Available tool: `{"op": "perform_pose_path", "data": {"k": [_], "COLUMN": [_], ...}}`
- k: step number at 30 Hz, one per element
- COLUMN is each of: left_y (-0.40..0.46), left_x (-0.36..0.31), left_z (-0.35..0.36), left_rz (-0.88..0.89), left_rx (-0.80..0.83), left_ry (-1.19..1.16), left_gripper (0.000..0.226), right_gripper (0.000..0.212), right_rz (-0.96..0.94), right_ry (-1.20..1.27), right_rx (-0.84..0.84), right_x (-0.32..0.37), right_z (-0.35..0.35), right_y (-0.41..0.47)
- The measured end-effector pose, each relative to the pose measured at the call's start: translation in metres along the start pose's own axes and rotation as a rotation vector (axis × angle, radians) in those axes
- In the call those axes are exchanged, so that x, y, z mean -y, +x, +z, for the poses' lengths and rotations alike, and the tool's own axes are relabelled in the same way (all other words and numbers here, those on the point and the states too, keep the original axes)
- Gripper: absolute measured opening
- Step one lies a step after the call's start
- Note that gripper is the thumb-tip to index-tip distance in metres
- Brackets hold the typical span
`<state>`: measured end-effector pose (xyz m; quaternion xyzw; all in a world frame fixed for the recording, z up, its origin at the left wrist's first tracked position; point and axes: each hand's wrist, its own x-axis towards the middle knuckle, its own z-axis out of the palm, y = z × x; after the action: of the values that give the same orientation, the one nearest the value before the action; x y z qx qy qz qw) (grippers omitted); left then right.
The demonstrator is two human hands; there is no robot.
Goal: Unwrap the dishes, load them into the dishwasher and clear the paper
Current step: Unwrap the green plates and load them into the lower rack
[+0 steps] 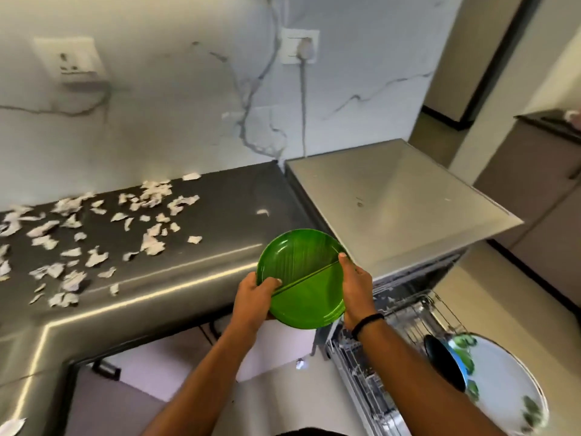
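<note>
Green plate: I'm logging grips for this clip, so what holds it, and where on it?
Both hands hold the green plate by opposite rims: the left hand on its left edge, the right hand on its right edge, thumbs over the face.

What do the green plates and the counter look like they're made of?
Green plates: probably plastic or melamine, going by the glossy, uniform bright green with moulded ribs. Counter: looks like brushed stainless steel, grey and satin, with streaky reflections along its rounded front edge.

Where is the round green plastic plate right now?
In the head view, the round green plastic plate is held mid-air at centre frame between the left hand and right hand, beside the steel counter's edge, above the dishwasher rack.
</note>
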<state>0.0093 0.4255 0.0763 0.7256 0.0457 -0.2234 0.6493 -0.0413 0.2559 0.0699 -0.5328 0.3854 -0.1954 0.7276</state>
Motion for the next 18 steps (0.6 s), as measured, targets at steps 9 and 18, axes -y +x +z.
{"op": "perform_pose_path", "data": {"k": [9,18], "left_y": [-0.003,0.038], "left_x": [0.004,0.046], "left_z": [0.111,0.227], "left_rz": [-0.05,-0.203], "left_rx": [0.182,0.439], "left_ry": [0.033,0.175], "left_gripper": [0.024,0.049], "right_gripper": [0.038,0.099], "right_rz": [0.011,0.251], "right_ry": [0.156,0.304], "right_rx": [-0.132,-0.501], "right_x": [0.005,-0.03], "right_z": [-0.113,-0.206], "right_y": [0.023,0.054]}}
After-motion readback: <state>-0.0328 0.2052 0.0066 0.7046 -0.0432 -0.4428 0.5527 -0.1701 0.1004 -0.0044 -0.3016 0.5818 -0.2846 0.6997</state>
